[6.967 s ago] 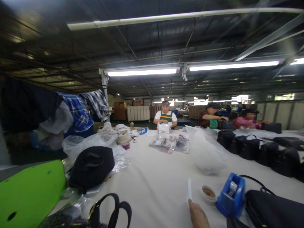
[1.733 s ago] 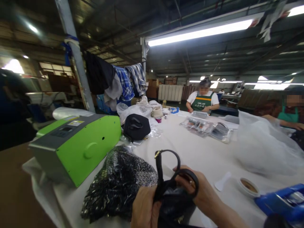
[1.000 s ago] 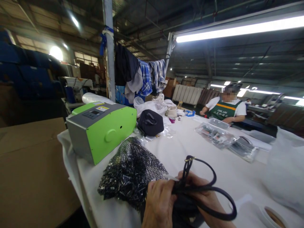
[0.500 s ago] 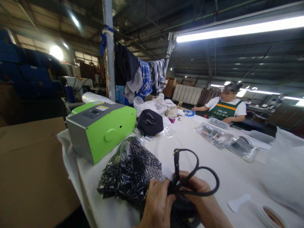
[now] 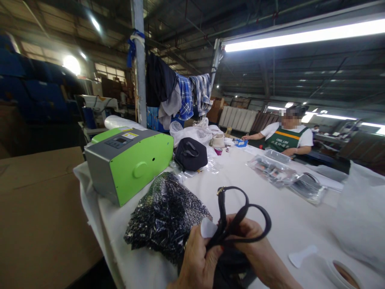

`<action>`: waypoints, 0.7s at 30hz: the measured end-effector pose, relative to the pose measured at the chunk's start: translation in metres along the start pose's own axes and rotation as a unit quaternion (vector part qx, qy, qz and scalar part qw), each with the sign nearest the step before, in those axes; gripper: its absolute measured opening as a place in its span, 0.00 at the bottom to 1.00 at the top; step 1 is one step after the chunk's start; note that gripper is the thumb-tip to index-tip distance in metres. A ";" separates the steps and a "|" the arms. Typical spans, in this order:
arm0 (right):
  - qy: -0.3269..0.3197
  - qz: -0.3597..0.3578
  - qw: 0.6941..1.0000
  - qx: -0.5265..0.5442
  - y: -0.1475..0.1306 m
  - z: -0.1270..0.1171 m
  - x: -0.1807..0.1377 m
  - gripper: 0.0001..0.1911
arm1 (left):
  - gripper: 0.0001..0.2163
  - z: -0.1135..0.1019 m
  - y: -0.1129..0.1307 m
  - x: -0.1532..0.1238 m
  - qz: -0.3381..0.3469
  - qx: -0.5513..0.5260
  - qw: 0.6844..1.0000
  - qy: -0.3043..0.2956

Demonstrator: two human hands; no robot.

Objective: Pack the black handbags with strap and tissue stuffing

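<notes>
A black strap point(image 5: 267, 222) with a small gold buckle stands up in two loops over the white-covered table. My left hand point(image 5: 197, 257) is closed round the gathered strap near its base. A small white slip point(image 5: 207, 228) sticks up at my left fingers. My right hand point(image 5: 254, 243) grips the same strap from the right, its fingertips partly hidden behind the loops. Below both hands hangs a dark bundle point(image 5: 230, 267), mostly covered by them; I cannot make out its shape. Left of my hands lies a crumpled black-and-white patterned plastic wrap point(image 5: 168, 216).
A green and grey machine point(image 5: 141, 164) stands at the left, with a black bag point(image 5: 191, 154) beside it. To the right lie clear packets point(image 5: 272, 170), a white paper piece point(image 5: 302, 256), a tape roll point(image 5: 343, 275) and white plastic point(image 5: 363, 212). A co-worker point(image 5: 288, 136) works across the table.
The strap loops have shifted slightly left with my hands. The white slip now shows in front of my left fingers; before, it was mostly behind them.
</notes>
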State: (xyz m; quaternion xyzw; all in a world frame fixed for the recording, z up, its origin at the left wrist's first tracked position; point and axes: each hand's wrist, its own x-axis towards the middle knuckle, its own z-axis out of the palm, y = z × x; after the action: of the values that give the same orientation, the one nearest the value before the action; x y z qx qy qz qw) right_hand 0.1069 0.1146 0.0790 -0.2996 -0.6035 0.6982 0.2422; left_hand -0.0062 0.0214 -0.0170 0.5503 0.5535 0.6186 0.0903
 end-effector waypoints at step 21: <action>-0.136 -0.079 0.949 -0.272 -0.008 -0.024 -0.044 0.15 | 0.10 -0.001 0.030 0.023 0.048 0.088 0.993 0.066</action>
State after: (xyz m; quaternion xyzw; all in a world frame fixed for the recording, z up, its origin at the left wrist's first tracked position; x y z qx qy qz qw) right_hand 0.1549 0.1021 0.0897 -0.2075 -0.8194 0.5202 0.1217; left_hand -0.0005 0.0265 0.0200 0.5399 0.5840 0.6057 -0.0248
